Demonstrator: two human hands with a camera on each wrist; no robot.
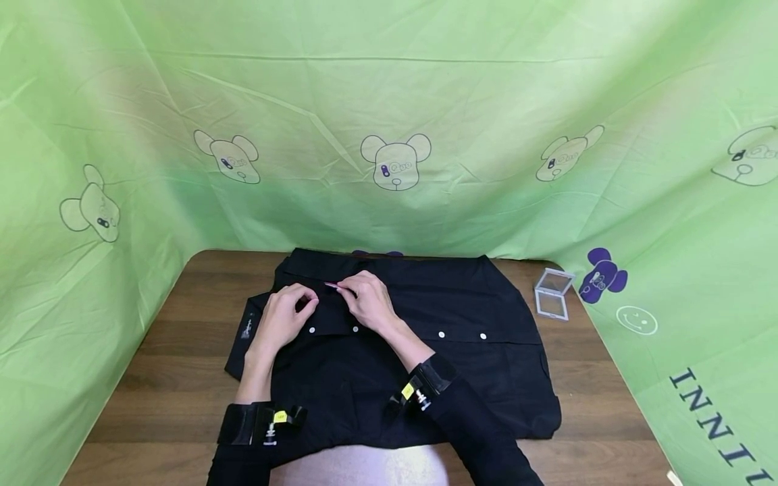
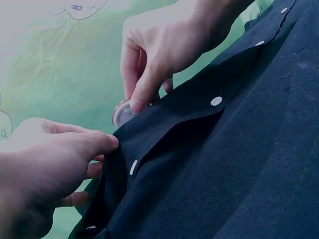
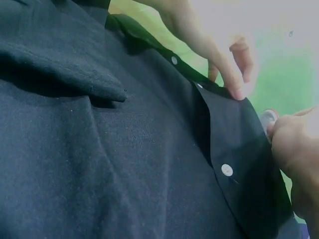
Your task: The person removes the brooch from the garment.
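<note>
A black shirt point(image 1: 395, 385) with white buttons point(image 1: 441, 335) lies spread across the wooden table. My left hand point(image 1: 286, 312) pinches its cloth between thumb and forefinger near the left end of the button strip; in the left wrist view those fingertips point(image 2: 112, 142) are at the raised fold. Just to the right, my right hand point(image 1: 369, 300) holds a small round disc point(image 2: 121, 114) with a reddish rim and a pale middle between thumb and fingers. The disc stands right at the fold's far edge, partly covered by the thumb and cloth.
An open, clear hinged case point(image 1: 552, 293) stands at the table's back right. The wooden table point(image 1: 164, 351) shows on both sides of the shirt. A green printed curtain point(image 1: 395, 88) hangs behind and along the sides.
</note>
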